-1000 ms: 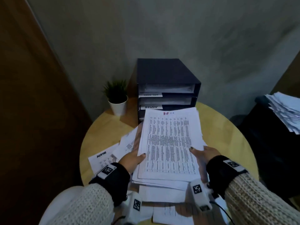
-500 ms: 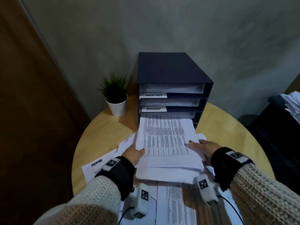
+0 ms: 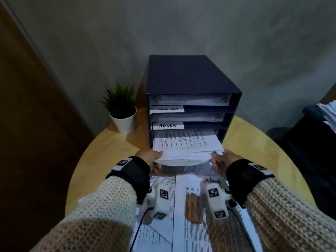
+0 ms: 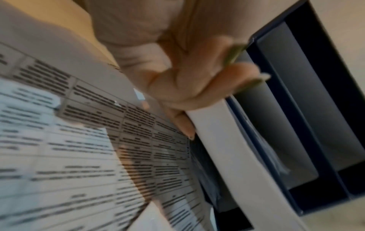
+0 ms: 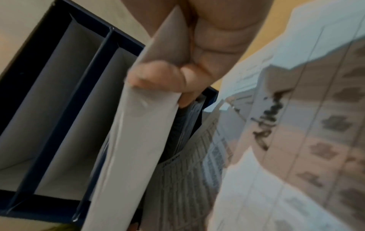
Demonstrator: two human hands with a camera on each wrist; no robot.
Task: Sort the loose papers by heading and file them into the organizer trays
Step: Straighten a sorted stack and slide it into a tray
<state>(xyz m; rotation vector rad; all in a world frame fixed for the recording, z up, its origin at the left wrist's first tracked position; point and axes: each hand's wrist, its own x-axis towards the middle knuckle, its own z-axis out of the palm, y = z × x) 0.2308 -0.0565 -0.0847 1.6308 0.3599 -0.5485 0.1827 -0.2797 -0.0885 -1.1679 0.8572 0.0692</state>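
Note:
A dark blue organizer (image 3: 190, 77) with three trays stands at the back of the round table; the upper trays carry labels, one reading ADMIN (image 3: 168, 125). A stack of printed papers (image 3: 187, 146) lies partly inside the bottom tray. My left hand (image 3: 151, 157) pinches the stack's near left corner and my right hand (image 3: 221, 160) pinches its near right corner. In the left wrist view the left hand (image 4: 197, 87) grips the stack's edge (image 4: 233, 156). In the right wrist view the right hand (image 5: 168, 81) grips the paper stack (image 5: 138, 140) in front of the organizer (image 5: 59, 93).
More loose printed sheets (image 3: 190, 206) lie on the wooden table (image 3: 101, 155) under my wrists, one headed Admin. A small potted plant (image 3: 121, 110) stands left of the organizer. A pile of papers (image 3: 327, 115) sits on a dark surface at the right.
The stack has moved forward from above the table into the bottom tray, with both hands following it toward the organizer.

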